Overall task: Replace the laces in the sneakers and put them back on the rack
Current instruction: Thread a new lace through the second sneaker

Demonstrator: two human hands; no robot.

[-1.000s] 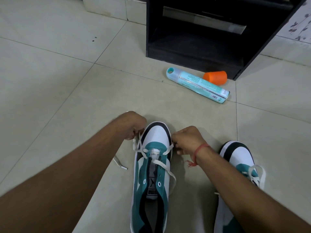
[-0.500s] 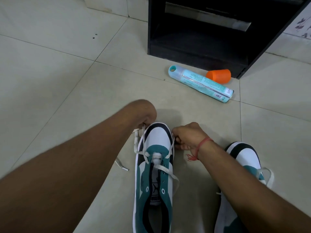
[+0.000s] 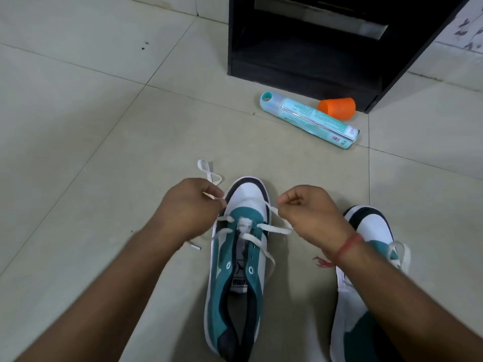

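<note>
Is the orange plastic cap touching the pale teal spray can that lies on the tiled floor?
Cannot tell. In the head view the orange plastic cap sits right behind the pale teal spray can and overlaps it, so any gap is hidden.

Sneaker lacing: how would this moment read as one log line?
left hand: pinches white flat lace | right hand: pinches same lace | teal-and-white sneaker: on floor, lower eyelets laced

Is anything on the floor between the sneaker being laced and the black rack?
Yes. A teal spray can lies on its side and an orange cap rests beside it, both between the sneaker and the rack.
</note>
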